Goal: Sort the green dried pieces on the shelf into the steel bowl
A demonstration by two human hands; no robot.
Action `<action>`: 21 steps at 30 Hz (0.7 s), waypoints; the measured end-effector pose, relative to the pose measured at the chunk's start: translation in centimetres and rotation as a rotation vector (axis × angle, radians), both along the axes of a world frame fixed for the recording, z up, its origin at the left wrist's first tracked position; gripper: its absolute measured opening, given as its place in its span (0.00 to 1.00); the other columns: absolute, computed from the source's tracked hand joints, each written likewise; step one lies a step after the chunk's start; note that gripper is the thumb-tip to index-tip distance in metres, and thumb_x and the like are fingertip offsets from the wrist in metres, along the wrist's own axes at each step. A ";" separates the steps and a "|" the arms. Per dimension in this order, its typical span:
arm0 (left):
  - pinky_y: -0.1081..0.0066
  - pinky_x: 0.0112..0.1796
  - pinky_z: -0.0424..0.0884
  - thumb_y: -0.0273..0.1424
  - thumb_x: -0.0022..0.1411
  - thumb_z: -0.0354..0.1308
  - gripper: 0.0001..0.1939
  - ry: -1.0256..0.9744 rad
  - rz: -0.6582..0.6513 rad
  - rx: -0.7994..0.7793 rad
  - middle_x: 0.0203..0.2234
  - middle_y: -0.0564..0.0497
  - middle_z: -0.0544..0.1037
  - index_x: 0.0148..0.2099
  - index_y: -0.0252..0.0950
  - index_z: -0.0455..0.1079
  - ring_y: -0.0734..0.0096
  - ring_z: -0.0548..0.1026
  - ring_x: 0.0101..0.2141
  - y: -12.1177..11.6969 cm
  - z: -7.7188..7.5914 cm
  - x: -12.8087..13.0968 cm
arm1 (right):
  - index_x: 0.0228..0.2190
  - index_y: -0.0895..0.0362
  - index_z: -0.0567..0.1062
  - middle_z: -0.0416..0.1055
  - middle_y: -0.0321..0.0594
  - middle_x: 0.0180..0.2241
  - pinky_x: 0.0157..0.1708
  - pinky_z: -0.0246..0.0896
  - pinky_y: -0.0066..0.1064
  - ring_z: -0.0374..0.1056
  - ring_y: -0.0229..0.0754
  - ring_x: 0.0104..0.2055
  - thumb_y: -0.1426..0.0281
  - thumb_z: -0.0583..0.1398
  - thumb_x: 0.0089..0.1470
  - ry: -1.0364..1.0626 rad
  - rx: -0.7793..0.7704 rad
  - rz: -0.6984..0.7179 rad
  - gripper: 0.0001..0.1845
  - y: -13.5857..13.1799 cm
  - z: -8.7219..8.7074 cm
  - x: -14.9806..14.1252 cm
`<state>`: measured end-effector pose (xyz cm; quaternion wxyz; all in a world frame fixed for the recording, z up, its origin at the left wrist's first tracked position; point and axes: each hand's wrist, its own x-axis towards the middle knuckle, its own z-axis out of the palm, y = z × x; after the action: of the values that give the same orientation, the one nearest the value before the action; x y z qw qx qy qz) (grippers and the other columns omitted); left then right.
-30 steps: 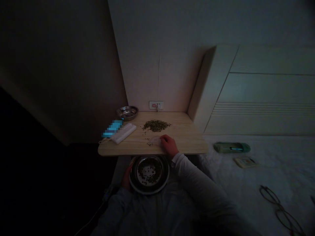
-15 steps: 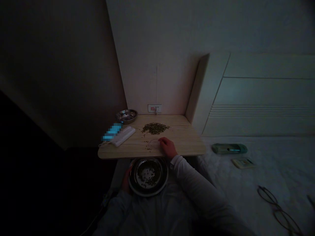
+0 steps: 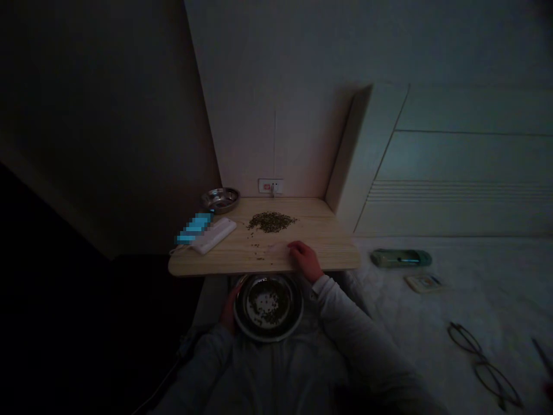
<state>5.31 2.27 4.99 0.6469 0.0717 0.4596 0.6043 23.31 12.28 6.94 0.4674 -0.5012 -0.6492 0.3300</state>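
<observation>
My left hand (image 3: 228,310) grips the left side of a round steel bowl (image 3: 268,332) held over my lap, just below the table's front edge. Small dark green seeds or beans lie scattered on its pale bottom. Above the right front of the wooden table (image 3: 332,248), my right hand (image 3: 307,260) pinches a thin, see-through flat piece (image 3: 277,248), hard to make out in the dim light. A heap of the same green seeds (image 3: 271,221) lies farther back on the table, with a few loose ones nearer the front edge.
At the table's left are a second steel bowl (image 3: 221,200), a white power strip (image 3: 215,235) and a lit phone (image 3: 194,227). A wall socket (image 3: 271,185) is behind. On the bed to the right lie a green case (image 3: 401,257), a small flat box (image 3: 423,283) and glasses (image 3: 484,360).
My right hand has moved to the right over the table with the see-through piece. The bowl and my left hand have shifted slightly right. The view has tilted slightly.
</observation>
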 end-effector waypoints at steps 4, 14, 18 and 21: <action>0.67 0.43 0.61 0.29 0.49 0.49 0.11 -0.019 -0.036 -0.011 0.24 0.48 0.77 0.30 0.30 0.70 0.65 0.70 0.37 0.2 -0.2 0.5 | 0.28 0.59 0.69 0.66 0.35 0.21 0.27 0.53 0.26 0.59 0.35 0.25 0.68 0.49 0.42 -0.147 -0.004 -0.020 0.12 -0.8 0.0 1.5; 0.66 0.43 0.61 0.30 0.51 0.46 0.13 -0.087 -0.058 -0.047 0.23 0.47 0.77 0.30 0.30 0.70 0.65 0.70 0.38 0.0 -0.1 0.1 | 0.28 0.58 0.70 0.68 0.36 0.25 0.29 0.53 0.26 0.61 0.35 0.27 0.69 0.49 0.43 -0.271 -0.004 0.002 0.12 -1.3 0.3 1.3; 0.66 0.43 0.61 0.30 0.50 0.47 0.12 -0.062 -0.034 -0.069 0.23 0.47 0.77 0.32 0.30 0.70 0.65 0.70 0.38 -0.1 0.0 0.1 | 0.28 0.58 0.70 0.68 0.36 0.23 0.27 0.52 0.25 0.60 0.35 0.26 0.69 0.50 0.43 -0.313 -0.002 0.017 0.12 -1.3 0.3 1.4; 0.67 0.43 0.61 0.29 0.50 0.48 0.11 -0.057 -0.016 -0.051 0.22 0.47 0.77 0.30 0.30 0.70 0.65 0.70 0.37 -0.1 0.0 0.0 | 0.28 0.57 0.71 0.67 0.35 0.22 0.26 0.51 0.25 0.60 0.35 0.24 0.68 0.50 0.43 -0.345 0.000 0.029 0.12 -1.3 0.1 1.3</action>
<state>5.34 2.18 4.95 0.6662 0.0416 0.4555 0.5891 24.65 10.97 7.06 0.3443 -0.5408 -0.7269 0.2461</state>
